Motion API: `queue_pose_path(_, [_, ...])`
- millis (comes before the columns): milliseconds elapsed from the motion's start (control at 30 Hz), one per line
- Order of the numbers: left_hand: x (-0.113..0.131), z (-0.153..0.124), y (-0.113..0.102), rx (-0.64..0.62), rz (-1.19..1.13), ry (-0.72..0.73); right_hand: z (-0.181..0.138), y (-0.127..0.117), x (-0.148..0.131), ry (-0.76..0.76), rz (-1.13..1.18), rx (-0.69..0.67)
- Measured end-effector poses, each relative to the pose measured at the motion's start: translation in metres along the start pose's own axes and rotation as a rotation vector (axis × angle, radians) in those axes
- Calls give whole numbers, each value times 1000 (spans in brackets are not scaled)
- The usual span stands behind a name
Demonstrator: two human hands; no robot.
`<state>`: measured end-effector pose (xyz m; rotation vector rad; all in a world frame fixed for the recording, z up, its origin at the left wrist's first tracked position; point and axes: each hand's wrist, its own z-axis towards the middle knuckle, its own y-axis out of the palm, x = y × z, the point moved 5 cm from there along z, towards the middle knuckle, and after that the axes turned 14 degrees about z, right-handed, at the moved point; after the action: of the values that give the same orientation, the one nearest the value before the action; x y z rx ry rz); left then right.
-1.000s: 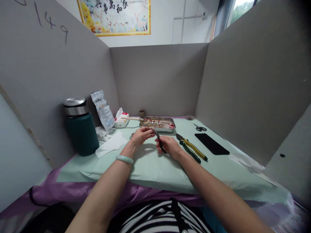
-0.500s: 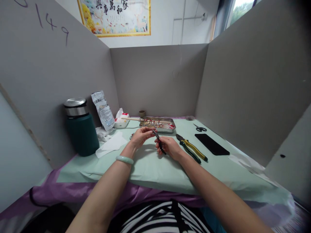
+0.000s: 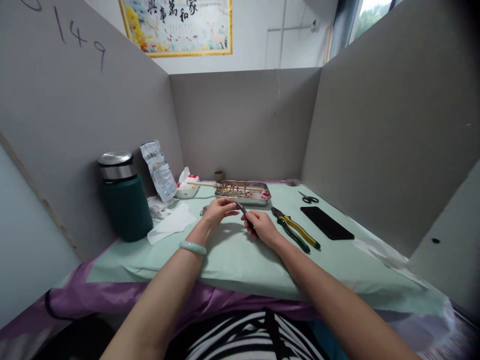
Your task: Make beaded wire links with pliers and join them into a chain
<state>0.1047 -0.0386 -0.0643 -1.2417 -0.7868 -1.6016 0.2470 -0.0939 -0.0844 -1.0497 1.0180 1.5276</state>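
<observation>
My right hand is wrapped round small dark-handled pliers, their narrow tip pointing up and left. That tip meets the fingertips of my left hand, which are pinched together over something too small to make out. A pale green bangle sits on my left wrist. Just beyond both hands lies a metal tray with red and gold-coloured beads in it. A stick strung with beaded pieces rests across the tray. Beside my left hand a small shiny beaded piece lies on the cloth.
Large yellow-and-green pliers, a black phone and scissors lie to the right. On the left stand a green flask, a foil pouch and a tissue pack, with white paper nearby. Grey panels enclose three sides.
My right hand has closed further round the small pliers, so less of the handles shows. It has shifted slightly, and my left hand has barely moved.
</observation>
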Motion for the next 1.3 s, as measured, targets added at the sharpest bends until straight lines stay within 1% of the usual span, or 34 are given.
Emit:
queue_pose_path(167, [-4,2,-3,84,15,-6,-2,0,-9,-165,-375,87])
queue_pose_path(333, [-3,0,0,93,49,-12,-6,5,-16,-278,-708,137])
queue_pose_path(400, [-3,0,0,88,15,-31,-8,7,-17,-294,-762,141])
queue_pose_path(567, [-11,1,-4,59,-115,-162,-10,9,-17,-328,-737,90])
queue_pose_path(633, [-14,3,-6,50,-140,-193,-10,8,-17,-346,-734,98])
queue_pose_path(800, [-16,5,-6,28,-183,-189,-7,-1,-16,-339,-644,171])
queue_pose_path(1000, [-10,2,-2,-9,-176,-162,-5,-1,-13,-314,-570,144])
queue_pose_path(1133, [-6,0,-1,-2,-173,-142,-6,-2,-16,-304,-512,167])
queue_pose_path(1200, [-5,0,-1,8,-173,-131,-5,-4,-16,-259,-421,175])
queue_pose_path(1300, [-3,-1,-1,20,-183,-105,-2,-4,-9,-145,-220,140])
